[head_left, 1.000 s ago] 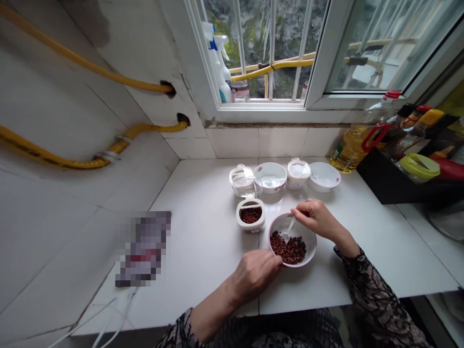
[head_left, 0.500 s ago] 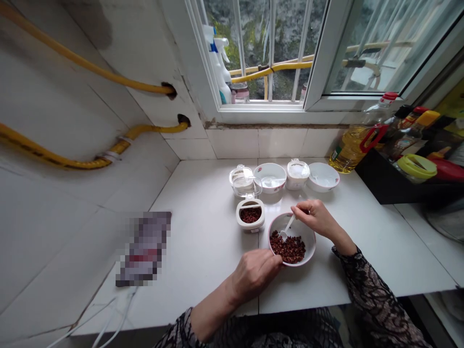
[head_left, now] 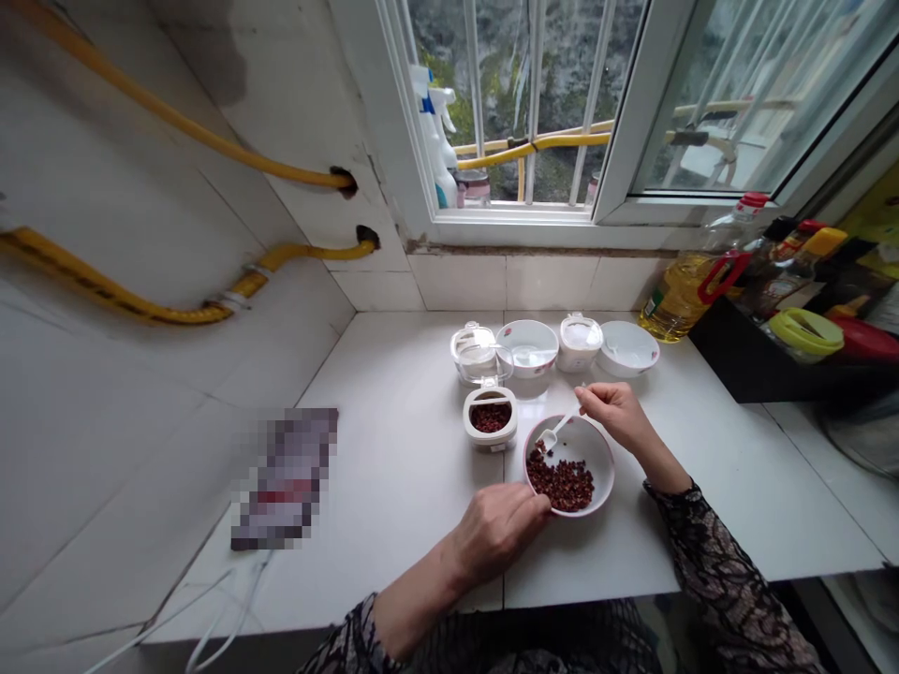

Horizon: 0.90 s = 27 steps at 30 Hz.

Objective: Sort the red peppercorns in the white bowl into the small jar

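My left hand (head_left: 500, 530) is closed on the near left rim of a white bowl (head_left: 602, 465) with a pink edge. Dark red Sichuan peppercorns (head_left: 566, 485) lie in the bottom of that bowl. Between the thumb and fingers of my right hand (head_left: 612, 412) is the handle of a small white spoon (head_left: 562, 426). The spoon's head is inside the bowl at its upper left, with a few peppercorns at its tip. Just left of the bowl stands an open seasoning jar (head_left: 490, 440) partly filled with the same peppercorns, its clear lid tipped back.
Along the back are a white lidded jar (head_left: 472, 348), a white bowl (head_left: 526, 367), another white jar (head_left: 580, 354) and a second bowl (head_left: 629, 359). An oil bottle (head_left: 670, 304) and a black rack (head_left: 737, 360) stand at right. A pixelated item (head_left: 287, 477) and white cables (head_left: 228, 613) lie left.
My right hand has lifted the spoon slightly, and its head has come up from the peppercorns toward the bowl's upper left wall. My left hand keeps its hold. The view has shifted a little.
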Motion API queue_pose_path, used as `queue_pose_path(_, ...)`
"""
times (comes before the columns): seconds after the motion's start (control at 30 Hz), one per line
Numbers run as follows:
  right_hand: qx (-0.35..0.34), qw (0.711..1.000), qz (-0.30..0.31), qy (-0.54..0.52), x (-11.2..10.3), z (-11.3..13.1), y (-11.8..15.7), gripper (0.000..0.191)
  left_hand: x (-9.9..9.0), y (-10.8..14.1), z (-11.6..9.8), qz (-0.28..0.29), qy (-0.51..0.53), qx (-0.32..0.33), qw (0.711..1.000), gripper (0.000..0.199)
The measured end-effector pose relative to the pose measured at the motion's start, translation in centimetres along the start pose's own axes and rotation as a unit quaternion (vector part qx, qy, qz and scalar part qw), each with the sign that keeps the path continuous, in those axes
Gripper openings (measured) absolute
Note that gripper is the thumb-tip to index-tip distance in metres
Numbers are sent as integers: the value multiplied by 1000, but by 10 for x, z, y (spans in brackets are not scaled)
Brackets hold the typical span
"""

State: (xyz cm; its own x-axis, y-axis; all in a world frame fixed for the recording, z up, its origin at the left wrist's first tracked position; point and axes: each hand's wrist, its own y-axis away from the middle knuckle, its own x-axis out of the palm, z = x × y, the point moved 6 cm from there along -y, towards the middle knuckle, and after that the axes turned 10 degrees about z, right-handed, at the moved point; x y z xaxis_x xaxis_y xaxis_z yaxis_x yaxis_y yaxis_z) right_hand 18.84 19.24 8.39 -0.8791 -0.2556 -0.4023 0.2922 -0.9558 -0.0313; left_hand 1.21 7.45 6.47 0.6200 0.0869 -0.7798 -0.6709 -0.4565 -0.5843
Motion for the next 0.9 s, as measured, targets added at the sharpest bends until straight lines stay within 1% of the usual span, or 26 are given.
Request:
queue_pose_path(0.07, -11, 999, -33, -16, -1, 5, -1, 52, 0, 0, 0, -2, 0, 0, 1000, 18)
queue_pose_path(0.13, -38, 996, -81, -17, -2, 16, 1, 50, -1, 0, 0, -3, 2, 1, 1000, 18)
queue_pose_path(0.2, -83, 987, -136, 12, -1, 34, 4, 46, 0, -1, -1, -4, 4, 2, 1000, 19)
queue_pose_path(0.27, -149, 968, -186, 78, 5, 55, 10, 41, 0, -1, -1, -5, 5, 4, 1000, 19)
queue_pose_path(0.33, -236, 931, -212, 181, 17, 76, 15, 37, 0, -1, -1, -7, 5, 5, 1000, 20)
queue_pose_path(0.37, -282, 906, -208, 237, 26, 85, 18, 36, 0, -1, -1, -8, 4, 5, 1000, 20)
queue_pose_path(0.43, -357, 853, -181, 334, 45, 95, 21, 32, 0, -1, -1, -11, 1, 4, 1000, 20)
queue_pose_path(0.47, -382, 832, -167, 366, 52, 98, 23, 30, 0, -1, -1, -11, -1, 4, 1000, 20)
queue_pose_path(0.5, -398, 817, -160, 385, 55, 99, 24, 28, 0, -1, -1, -12, -3, 3, 1000, 20)
queue_pose_path(0.53, -405, 811, -161, 391, 55, 100, 26, 26, 1, -1, -1, -11, -5, 2, 1000, 20)
queue_pose_path(0.6, -399, 818, -180, 375, 45, 101, 28, 26, 1, 0, 0, -8, -7, 0, 1000, 19)
queue_pose_path(0.7, -361, 850, -193, 331, 20, 95, 30, 32, 1, 1, 0, -4, -7, -1, 1000, 18)
queue_pose_path(0.73, -347, 861, -185, 323, 12, 91, 29, 34, 1, 1, 0, -4, -6, -1, 1000, 18)
queue_pose_path(0.8, -319, 877, -151, 327, 3, 80, 27, 38, 1, 1, 0, -3, -4, 0, 1000, 19)
queue_pose_path(0.9, -277, 879, -94, 376, 2, 59, 22, 41, 0, 0, 0, 2, -2, 0, 1000, 18)
